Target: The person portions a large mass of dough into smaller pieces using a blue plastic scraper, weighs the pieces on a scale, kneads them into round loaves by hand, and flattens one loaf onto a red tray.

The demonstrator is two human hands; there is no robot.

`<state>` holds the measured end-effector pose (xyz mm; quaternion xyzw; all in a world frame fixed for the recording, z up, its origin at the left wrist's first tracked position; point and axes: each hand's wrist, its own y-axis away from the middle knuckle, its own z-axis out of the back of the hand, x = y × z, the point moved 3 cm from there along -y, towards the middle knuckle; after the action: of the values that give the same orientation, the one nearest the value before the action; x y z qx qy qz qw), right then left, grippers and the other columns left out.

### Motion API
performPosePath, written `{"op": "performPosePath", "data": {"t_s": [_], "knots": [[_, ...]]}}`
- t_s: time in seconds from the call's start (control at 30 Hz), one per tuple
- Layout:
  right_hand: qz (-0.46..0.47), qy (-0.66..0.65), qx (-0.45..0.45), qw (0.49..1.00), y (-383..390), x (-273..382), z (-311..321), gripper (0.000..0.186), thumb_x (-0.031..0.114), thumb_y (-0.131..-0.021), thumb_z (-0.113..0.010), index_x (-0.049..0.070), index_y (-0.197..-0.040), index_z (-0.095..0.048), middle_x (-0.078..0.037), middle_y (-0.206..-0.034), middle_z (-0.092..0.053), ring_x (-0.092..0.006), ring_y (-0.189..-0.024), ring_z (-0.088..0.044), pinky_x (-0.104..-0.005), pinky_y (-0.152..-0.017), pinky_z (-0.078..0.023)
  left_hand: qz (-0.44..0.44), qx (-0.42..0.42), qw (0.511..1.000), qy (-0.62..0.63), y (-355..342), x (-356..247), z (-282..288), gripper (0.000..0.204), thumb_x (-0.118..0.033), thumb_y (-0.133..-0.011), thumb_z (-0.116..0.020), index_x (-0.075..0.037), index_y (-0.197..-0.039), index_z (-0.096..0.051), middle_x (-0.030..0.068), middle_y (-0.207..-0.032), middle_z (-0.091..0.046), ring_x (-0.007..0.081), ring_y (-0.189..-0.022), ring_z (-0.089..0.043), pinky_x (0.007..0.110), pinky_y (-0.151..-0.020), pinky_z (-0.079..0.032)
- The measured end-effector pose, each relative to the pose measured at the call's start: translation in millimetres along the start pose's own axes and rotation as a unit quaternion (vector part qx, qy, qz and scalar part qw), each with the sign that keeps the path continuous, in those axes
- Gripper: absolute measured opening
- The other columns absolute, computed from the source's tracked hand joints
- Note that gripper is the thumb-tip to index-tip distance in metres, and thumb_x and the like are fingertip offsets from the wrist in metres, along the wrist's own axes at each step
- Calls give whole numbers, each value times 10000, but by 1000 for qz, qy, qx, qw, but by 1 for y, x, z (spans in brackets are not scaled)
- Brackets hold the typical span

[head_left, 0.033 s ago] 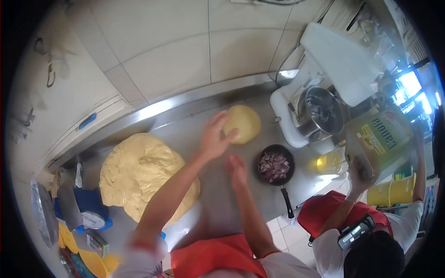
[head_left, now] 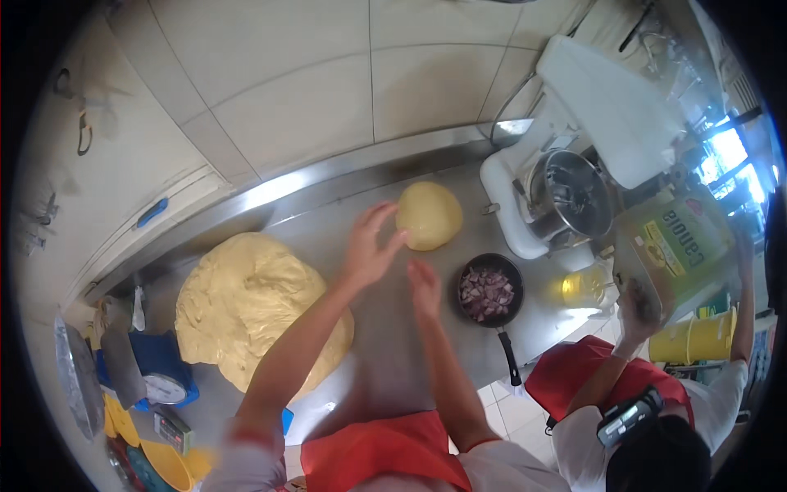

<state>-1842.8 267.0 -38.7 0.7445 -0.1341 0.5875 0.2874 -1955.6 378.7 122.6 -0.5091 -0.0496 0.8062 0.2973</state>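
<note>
On the steel counter, my left hand (head_left: 370,248) is open beside a smooth, round dough ball (head_left: 431,213), its thumb at the ball's lower left edge; whether they touch I cannot tell. Just below, my right hand (head_left: 425,289) is open with slightly curved fingers, holding nothing. A large, lumpy mound of yellow dough (head_left: 246,303) lies to the left, partly behind my left forearm. Right of my right hand sits a black frying pan (head_left: 510,361) with chopped red onion (head_left: 485,295) in it.
A white stand mixer (head_left: 598,107) with steel bowl (head_left: 582,197) stands at back right. At right, a co-worker (head_left: 648,447) grips a large oil container (head_left: 680,246) beside a yellow oil jug (head_left: 578,287). A blue scale (head_left: 156,361) and yellow items (head_left: 164,463) sit at left.
My left hand has shifted slightly left, away from the dough ball's top. My right hand has risen a little toward the ball.
</note>
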Motion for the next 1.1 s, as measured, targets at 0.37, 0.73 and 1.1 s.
{"op": "performPosePath", "data": {"t_s": [0.37,0.73,1.1], "knots": [[228,751,-2,619,-172,41,-55,491,429,-969,-474,246,-1424,-466,-62,-1521,-380,-356,-1410,-325,-651,-1116,-224,317,-117,940,57,225,88,175,294,-163,-962,-600,18,-1193,-614,118,-1141,-650,211,-1084,-599,339,-964,-457],[127,-7,51,991,-93,89,-57,428,377,-992,-516,69,-1285,-562,-63,-1142,-635,-207,-1035,-611,-415,-885,-509,518,-214,809,-176,468,76,231,723,-384,-757,-809,-17,-1312,-528,190,-1277,-565,339,-1204,-521,455,-990,-439],[101,337,468,811,363,-109,-196,507,243,-859,-732,-4,-1276,-580,-102,-1047,-694,-188,-915,-668,-323,-827,-530,480,74,873,-33,535,113,273,525,-321,-709,-856,-52,-1099,-630,124,-1085,-642,289,-1033,-612,406,-903,-487]]}}
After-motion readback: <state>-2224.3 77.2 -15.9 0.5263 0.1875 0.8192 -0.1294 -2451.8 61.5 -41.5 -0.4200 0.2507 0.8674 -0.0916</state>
